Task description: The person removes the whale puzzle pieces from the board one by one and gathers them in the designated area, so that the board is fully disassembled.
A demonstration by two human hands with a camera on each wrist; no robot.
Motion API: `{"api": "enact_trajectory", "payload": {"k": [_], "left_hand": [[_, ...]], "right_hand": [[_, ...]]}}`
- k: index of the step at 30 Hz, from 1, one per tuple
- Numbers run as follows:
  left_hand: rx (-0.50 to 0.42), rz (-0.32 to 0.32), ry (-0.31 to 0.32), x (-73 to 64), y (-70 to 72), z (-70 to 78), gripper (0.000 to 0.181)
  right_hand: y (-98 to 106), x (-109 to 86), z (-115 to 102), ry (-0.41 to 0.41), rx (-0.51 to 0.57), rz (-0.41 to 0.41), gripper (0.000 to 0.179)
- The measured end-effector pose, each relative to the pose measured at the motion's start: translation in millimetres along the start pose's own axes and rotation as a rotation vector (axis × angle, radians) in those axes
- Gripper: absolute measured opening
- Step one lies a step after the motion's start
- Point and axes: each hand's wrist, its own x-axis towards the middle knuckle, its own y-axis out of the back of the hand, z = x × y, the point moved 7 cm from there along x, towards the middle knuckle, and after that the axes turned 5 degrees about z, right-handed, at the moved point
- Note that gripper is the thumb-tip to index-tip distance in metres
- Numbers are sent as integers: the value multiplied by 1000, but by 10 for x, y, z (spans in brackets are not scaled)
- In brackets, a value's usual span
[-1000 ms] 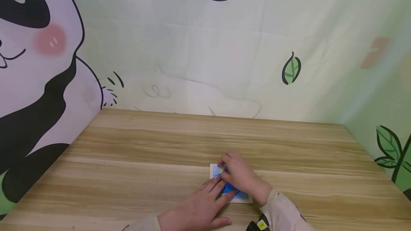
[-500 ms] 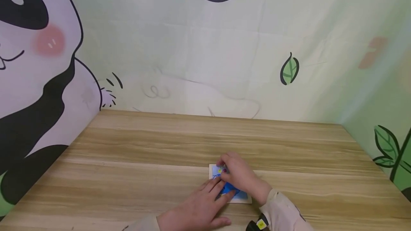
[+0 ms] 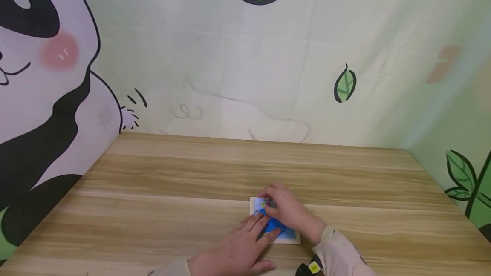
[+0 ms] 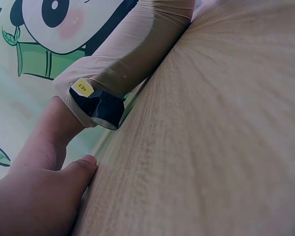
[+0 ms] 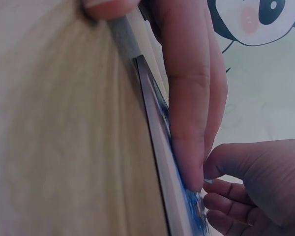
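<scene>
A small flat puzzle board (image 3: 293,239) with a pale border and a blue picture lies on the wooden table. My left hand (image 3: 239,244) rests across its near left part, fingers spread and straight, pressing the blue area. At the far edge of the board, my right hand (image 3: 289,208) has its fingers curled down over the picture. In the right wrist view, the right hand's thumb and fingers pinch a small bluish puzzle piece (image 5: 207,182), of which only a sliver shows. Beside it are the straight left fingers. The left wrist view catches the left thumb (image 4: 81,172) along the tabletop.
The wooden table (image 3: 153,208) stretches around the board. Behind it stands a pale green wall (image 3: 215,54) printed with leaves, with a panda picture (image 3: 57,88) at the left. A black wrist device (image 3: 307,269) sits at the right sleeve.
The right fingertips have shifted very slightly, and the far left corner of the picture looks paler under them. The left hand stays in place on the board.
</scene>
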Motion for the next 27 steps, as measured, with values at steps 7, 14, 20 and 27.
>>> {"api": "enact_trajectory", "payload": {"k": [7,14,20,27], "left_hand": [[-13,-12,-3,3,-7,-4,64],[-30,-33,5,10,-24,-10,65],[-32,-32,-1,11,-26,-12,65],[-46,-37,9,17,-38,-16,66]], "right_hand": [[10,7,56,-29,82,3,15],[54,32,99,-60,171,5,12],[133,39,131,-92,256,-5,12],[271,33,197,-131,349,-16,12]]}}
